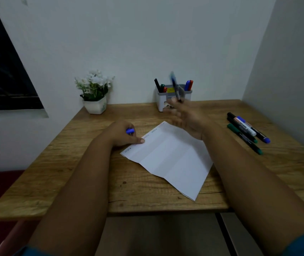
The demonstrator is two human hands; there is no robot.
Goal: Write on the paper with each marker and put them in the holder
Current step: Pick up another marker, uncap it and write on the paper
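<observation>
A wooden table [84, 174] fills the lower view, set against a pale wall; on it a white sheet of paper [171, 159] lies at an angle, creased in lengthwise folds, with small handwritten words along its far edge. At the back left stands a white pot of white flowers [95, 91]; at the back centre a white and grey marker holder [167, 97] has black, green, red and blue markers standing upright in it. Near the right edge four loose markers [247, 132] lie side by side, black, blue, white-bodied and green. The right hand [186, 119] is raised over the paper's far corner, blurred, a blue marker [175, 87] at its fingertips in front of the holder; its grip I cannot tell. The left hand [123, 133] rests on the paper's near-left edge, fingers curled round a blue cap [130, 130].
</observation>
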